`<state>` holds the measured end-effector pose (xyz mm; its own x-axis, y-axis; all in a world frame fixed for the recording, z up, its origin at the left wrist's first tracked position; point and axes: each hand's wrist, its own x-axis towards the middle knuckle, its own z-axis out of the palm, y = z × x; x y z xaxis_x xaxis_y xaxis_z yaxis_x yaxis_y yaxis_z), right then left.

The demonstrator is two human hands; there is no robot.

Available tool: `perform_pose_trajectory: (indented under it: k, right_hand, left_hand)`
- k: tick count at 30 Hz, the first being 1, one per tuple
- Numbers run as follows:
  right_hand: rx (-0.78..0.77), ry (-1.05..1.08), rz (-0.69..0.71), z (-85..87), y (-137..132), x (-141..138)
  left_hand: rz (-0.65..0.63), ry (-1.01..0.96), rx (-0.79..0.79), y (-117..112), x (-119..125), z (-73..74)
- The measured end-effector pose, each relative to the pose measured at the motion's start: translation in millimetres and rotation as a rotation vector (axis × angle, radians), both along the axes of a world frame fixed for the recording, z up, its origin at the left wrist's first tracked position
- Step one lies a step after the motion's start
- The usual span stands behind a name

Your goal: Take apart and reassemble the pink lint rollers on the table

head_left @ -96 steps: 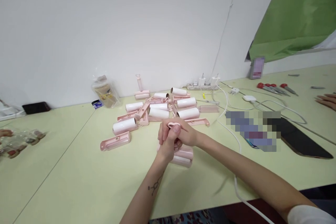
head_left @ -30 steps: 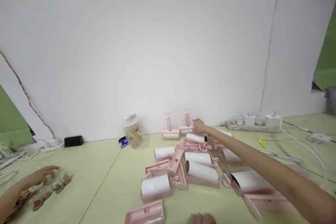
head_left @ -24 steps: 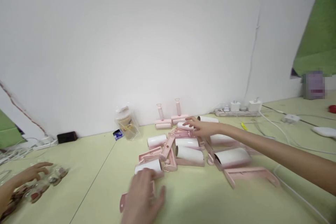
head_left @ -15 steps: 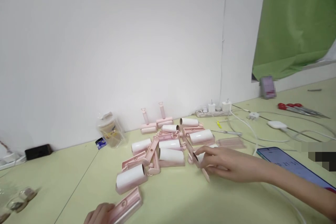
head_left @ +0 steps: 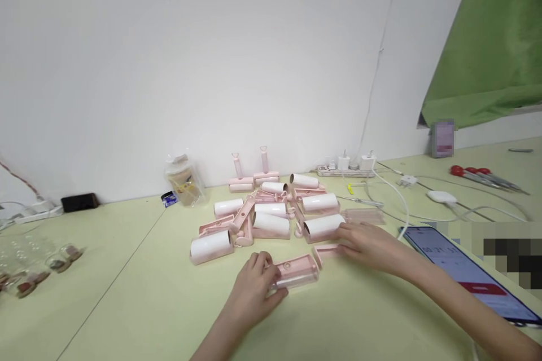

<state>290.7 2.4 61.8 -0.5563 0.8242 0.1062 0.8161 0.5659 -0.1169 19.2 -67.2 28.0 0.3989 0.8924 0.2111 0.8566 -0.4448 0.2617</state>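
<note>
My left hand point(head_left: 258, 285) is closed on the left end of a pink lint roller case point(head_left: 294, 273) with a clear cover, held low over the front of the table. The fingers of my right hand point(head_left: 359, 242) are curled round the end of a narrow pink frame piece point(head_left: 327, 250), close to the right end of the case. Just behind those fingers lies a white paper roll point(head_left: 324, 228); whether they touch it I cannot tell. Further white rolls point(head_left: 212, 246) and pink lint roller parts point(head_left: 243, 214) lie in a loose pile beyond my hands.
Two pink lint rollers point(head_left: 241, 183) stand against the wall. A bagged cup point(head_left: 184, 180) is left of them. Behind lies a power strip point(head_left: 345, 171) with chargers; cables and a large phone point(head_left: 470, 273) are on the right. Clear glassware point(head_left: 34, 265) stands at far left.
My left hand has come up and to the right with the pink case, now beside the frame piece at my right hand. The view has shifted slightly.
</note>
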Motion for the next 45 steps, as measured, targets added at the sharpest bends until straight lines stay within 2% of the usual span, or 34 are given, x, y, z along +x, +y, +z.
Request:
perform_pose_trajectory:
  k: [4,8,10,13,16,18,20,22,24,27,29,31,32,34,36,38,39,40,42,45]
  right_hand:
    - [-0.062,-0.020,0.023,-4.6,-3,-1]
    - [-0.109,-0.016,0.009,-11.1,-1,2]
    - [-0.138,-0.007,0.003,-11.5,0,5]
    - [-0.225,0.021,-0.012,-9.2,-1,10]
    - [-0.334,0.056,-0.050,-3.1,-5,13]
    - [-0.346,0.091,-0.045,4.0,-8,14]
    - [-0.325,0.161,-0.001,12.5,-12,12]
    - [-0.329,0.268,0.079,19.1,-19,9]
    - [-0.392,0.401,0.170,19.6,-28,3]
    - [-0.633,0.716,0.262,5.0,-46,-17]
    - [-0.846,1.051,0.251,-11.6,-59,-36]
    - [-1.051,1.396,0.126,-27.1,-69,-56]
    - [-1.186,1.538,0.036,-32.7,-73,-65]
    - [-1.515,1.715,-0.116,-38.3,-75,-76]
    - [-1.793,1.823,-0.170,-38.3,-74,-80]
    - [-1.921,1.906,-0.164,-36.6,-70,-80]
    - [-1.950,1.936,-0.164,-36.3,-68,-79]
    - [-1.970,1.958,-0.172,-36.8,-66,-78]
    - [-2.010,1.971,-0.227,-40.0,-64,-77]
    - [-2.055,2.022,-0.307,-46.6,-63,-76]
  left_hand:
    - [0.036,-0.032,0.052,2,-2,-10.3]
    - [0.056,-0.085,0.113,2,-20,-2.5]
    - [0.115,-0.091,0.181,5,-40,6.7]
    - [0.273,-0.050,0.258,14,-87,15.8]
    - [0.387,-0.071,0.211,23,-134,11.2]
    - [0.405,-0.114,0.152,25,-151,3.6]
    - [0.419,-0.119,0.137,17,-154,-3.2]
    - [0.450,-0.139,0.123,1,-146,-7.3]
    - [0.525,-0.283,0.076,-22,-132,-7.2]
    - [0.685,-0.609,0.064,-55,-111,5.1]
    - [0.676,-0.664,0.110,-65,-96,21.8]
    - [0.578,-0.575,0.134,-63,-78,41.0]
    - [0.481,-0.504,0.151,-59,-67,49.9]
    - [0.215,-0.347,0.202,-48,-39,63.9]
    - [-0.109,-0.132,0.222,-37,-9,71.4]
    - [-0.393,0.131,0.303,-30,18,73.1]
    - [-0.491,0.241,0.378,-28,28,72.5]
    - [-0.551,0.319,0.472,-27,35,71.4]
    - [-0.591,0.393,0.627,-26,39,69.4]
    - [-0.560,0.411,0.685,-24,25,70.2]
